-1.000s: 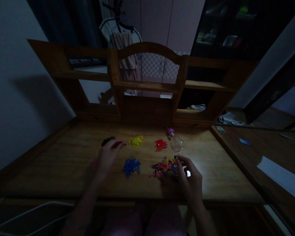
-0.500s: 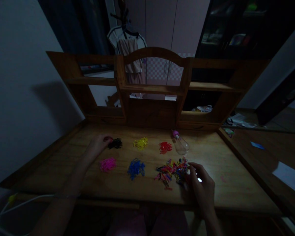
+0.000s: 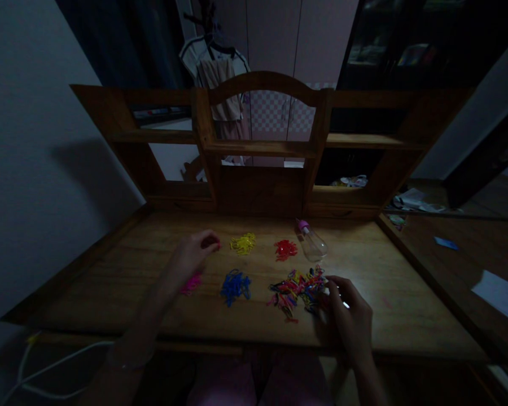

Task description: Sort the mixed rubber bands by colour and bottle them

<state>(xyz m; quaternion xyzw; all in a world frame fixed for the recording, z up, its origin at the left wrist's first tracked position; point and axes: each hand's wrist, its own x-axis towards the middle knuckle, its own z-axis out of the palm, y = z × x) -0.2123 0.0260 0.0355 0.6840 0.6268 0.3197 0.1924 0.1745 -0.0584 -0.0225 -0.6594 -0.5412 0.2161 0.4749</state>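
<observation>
My left hand point(image 3: 195, 249) hangs over the left part of the desk, thumb and forefinger together. A tiny reddish spot shows at its fingertips; whether that is a held piece is unclear. Under its wrist, a pile of pink rubber bands point(image 3: 190, 284) is partly covered, and the black pile is hidden. Nearby lie yellow rubber bands point(image 3: 242, 243) and blue rubber bands point(image 3: 235, 286). Curled at the right edge of a mixed-colour heap of rubber bands point(image 3: 296, 290) is my right hand point(image 3: 350, 307); what its fingers pinch is too dark to make out. Red rubber bands point(image 3: 285, 250) lie behind the heap.
A clear bulb-shaped bottle point(image 3: 313, 245) with a pink cap lies behind the mixed heap. Wooden shelving point(image 3: 260, 149) rises along the desk's back edge. A white cable point(image 3: 68, 361) runs below the front left. Paper point(image 3: 499, 296) lies on the surface at right.
My left hand has moved right, away from the black pile, and now covers that spot and part of the pink pile. My right hand stays at the mixed heap. The view has shifted slightly.
</observation>
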